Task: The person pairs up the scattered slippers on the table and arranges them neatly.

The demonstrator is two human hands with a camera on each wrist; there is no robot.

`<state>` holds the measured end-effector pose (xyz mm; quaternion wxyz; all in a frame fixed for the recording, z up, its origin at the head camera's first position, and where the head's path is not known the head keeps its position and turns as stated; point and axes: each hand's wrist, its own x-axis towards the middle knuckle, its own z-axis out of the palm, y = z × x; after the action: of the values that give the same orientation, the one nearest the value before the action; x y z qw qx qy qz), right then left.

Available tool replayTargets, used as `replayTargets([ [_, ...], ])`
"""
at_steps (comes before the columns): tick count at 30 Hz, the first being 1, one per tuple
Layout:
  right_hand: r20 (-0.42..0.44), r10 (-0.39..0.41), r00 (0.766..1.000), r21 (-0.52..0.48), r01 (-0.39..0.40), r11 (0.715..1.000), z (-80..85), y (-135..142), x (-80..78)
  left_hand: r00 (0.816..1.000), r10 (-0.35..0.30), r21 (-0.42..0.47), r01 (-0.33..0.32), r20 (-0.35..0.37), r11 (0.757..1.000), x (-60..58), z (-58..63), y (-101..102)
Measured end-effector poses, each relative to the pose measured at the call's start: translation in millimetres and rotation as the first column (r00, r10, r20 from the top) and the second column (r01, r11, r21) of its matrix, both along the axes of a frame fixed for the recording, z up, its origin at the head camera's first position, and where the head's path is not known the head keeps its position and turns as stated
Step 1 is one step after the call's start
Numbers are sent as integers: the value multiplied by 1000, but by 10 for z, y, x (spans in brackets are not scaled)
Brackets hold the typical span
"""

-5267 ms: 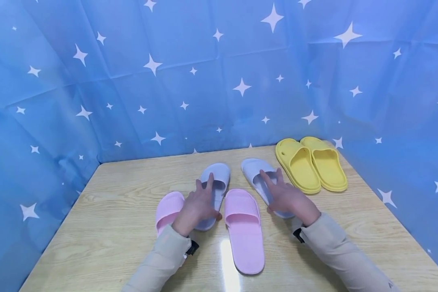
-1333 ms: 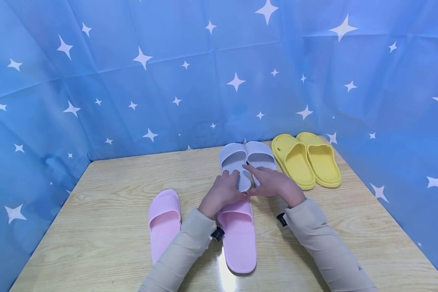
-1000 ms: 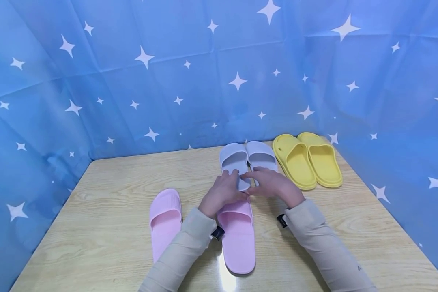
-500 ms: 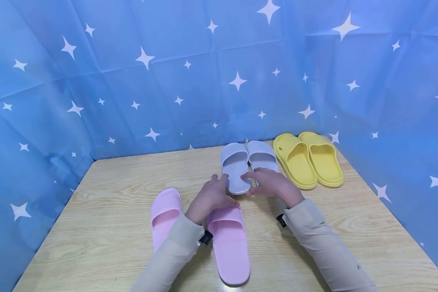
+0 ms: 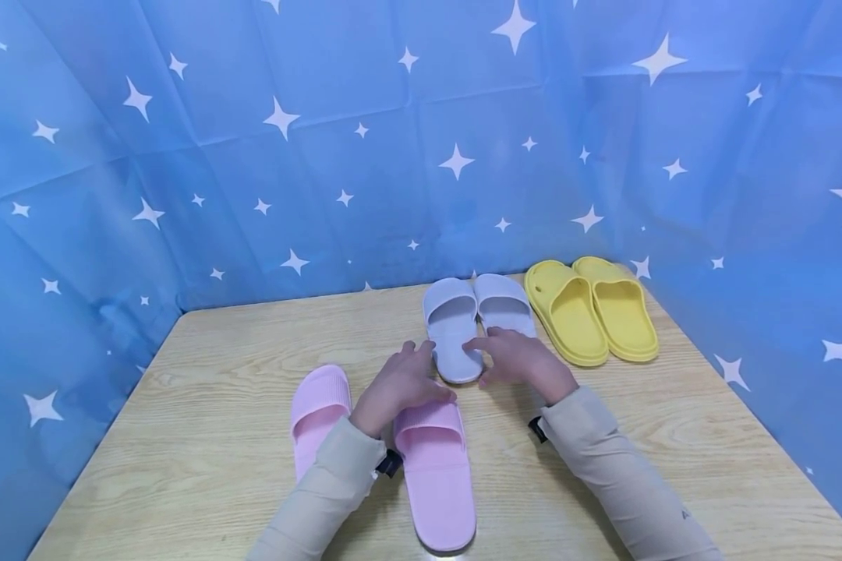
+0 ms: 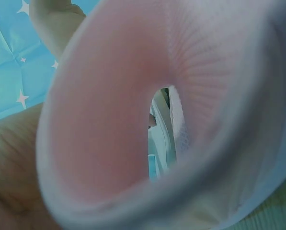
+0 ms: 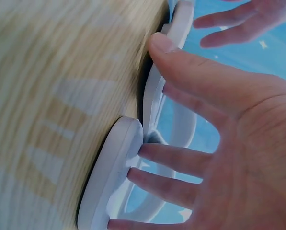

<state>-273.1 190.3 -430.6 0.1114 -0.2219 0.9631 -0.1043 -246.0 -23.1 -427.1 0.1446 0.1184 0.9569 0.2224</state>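
Note:
In the head view, my left hand [image 5: 401,383] lies over the toe of the nearer pink slipper [image 5: 438,491], its thumb along the front of the strap. The inside of that strap fills the left wrist view, with the hand mostly hidden. My right hand [image 5: 515,360] is over the heel of the right lavender slipper [image 5: 503,300]. Its fingers [image 7: 174,158] are spread and fairly straight in the right wrist view, fingertips right at the slipper. The thumb reaches toward the left lavender slipper [image 5: 454,331], which lies beside the right one, heel nearer me.
A second pink slipper [image 5: 319,413] lies left, partly behind my left sleeve. Two yellow slippers [image 5: 568,319] stand side by side at the back right. A blue star-patterned cloth [image 5: 365,171] rises behind the wooden table [image 5: 231,374].
The lavender slippers, apart earlier, now lie together at the back. Lately my left hand has moved left, and the nearer pink slipper has shifted left and toward me.

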Motion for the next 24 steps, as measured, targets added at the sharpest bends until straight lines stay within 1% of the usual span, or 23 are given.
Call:
replayTargets([
  [5,26,3,1000,7,-3,1000,-12,0,1,1000,-5,-10,5,-9,1000,3,-17,-9],
  [11,1,-2,1000,10,2,1000,0,11,-3,1000,-14,-7,14,-25,1000,15,-13,-14],
  [14,-22,6,1000,-9,-6,1000,28,10,12,998,-29,-10,28,-52,1000,24,-12,-15],
  [18,-80,37,996,-42,-40,998,90,-6,57,996,-36,-14,35,-87,999,51,9,-30],
  [21,-109,49,993,-57,-55,997,159,-39,110,991,-22,-19,20,-129,1000,85,30,-59],
  [24,-103,54,993,-79,-62,995,252,-93,190,985,5,-24,-10,-175,1000,149,57,-123],
])
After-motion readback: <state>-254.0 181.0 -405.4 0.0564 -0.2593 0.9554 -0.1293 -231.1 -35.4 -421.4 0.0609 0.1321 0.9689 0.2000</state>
